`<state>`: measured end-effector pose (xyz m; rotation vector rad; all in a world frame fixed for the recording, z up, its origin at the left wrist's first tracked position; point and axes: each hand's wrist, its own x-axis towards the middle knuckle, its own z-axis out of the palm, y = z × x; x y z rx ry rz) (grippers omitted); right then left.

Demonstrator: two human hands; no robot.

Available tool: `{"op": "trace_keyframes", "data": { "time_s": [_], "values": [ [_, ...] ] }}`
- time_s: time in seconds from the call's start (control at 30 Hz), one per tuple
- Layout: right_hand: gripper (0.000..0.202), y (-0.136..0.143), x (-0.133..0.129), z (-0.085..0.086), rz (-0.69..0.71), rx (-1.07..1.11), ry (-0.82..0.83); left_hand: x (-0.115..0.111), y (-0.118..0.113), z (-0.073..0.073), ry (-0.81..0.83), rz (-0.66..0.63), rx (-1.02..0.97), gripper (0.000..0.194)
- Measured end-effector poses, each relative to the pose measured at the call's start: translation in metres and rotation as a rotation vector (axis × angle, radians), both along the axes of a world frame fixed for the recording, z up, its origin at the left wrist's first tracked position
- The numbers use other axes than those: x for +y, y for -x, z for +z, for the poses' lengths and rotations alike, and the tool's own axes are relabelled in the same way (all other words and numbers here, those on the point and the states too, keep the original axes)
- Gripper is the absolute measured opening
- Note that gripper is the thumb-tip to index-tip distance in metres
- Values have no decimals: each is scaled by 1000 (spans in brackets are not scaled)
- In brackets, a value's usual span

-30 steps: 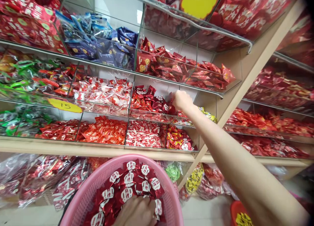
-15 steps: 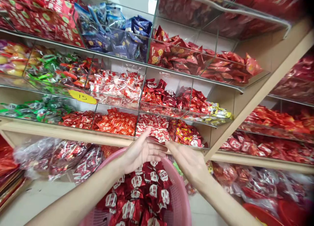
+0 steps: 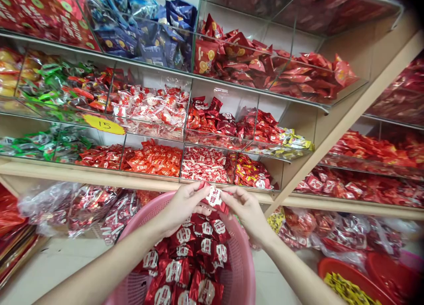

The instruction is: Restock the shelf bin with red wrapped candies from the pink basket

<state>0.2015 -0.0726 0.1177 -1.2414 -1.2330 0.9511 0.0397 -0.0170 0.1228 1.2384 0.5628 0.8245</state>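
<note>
Between my two hands, over the far part of a pink plastic basket [image 3: 243, 269], is a red candy packet [image 3: 213, 198] with a white printed label. My left hand [image 3: 185, 205] pinches its left end, thumb on top. The right end is gripped by the thumb and fingers of my right hand [image 3: 247, 210]. Below them, many dark red wrapped packets [image 3: 179, 272] with the same white label lie in the basket, several of them in rough rows.
Ahead stand wooden shelves [image 3: 132, 180] with clear bins of wrapped candy in red, blue and green. A yellow price tag [image 3: 104, 124] reads 15. Clear bags [image 3: 89, 207] of candy lie under the lowest shelf. A red tub [image 3: 344, 274] holding yellow packets stands at the lower right.
A red packet now shows between my hands, where none was visible before. My fingers have closed on its ends. The view has shifted slightly, so the shelves sit a little lower left.
</note>
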Motion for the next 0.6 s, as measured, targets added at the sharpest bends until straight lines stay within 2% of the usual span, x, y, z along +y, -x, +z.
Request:
{"op": "trace_keyframes", "data": {
  "time_s": [0.17, 0.37, 0.6],
  "values": [
    [31, 9, 0, -10, 22, 94, 66, -1, -1, -7, -107, 107, 83, 27],
    [27, 18, -4, -26, 14, 143, 51, -1, -2, -11, 75, 111, -69, 36],
    [23, 22, -7, -31, -57, 78, -24, -1, -3, -14, -37, 130, -79, 20]
  ]
}}
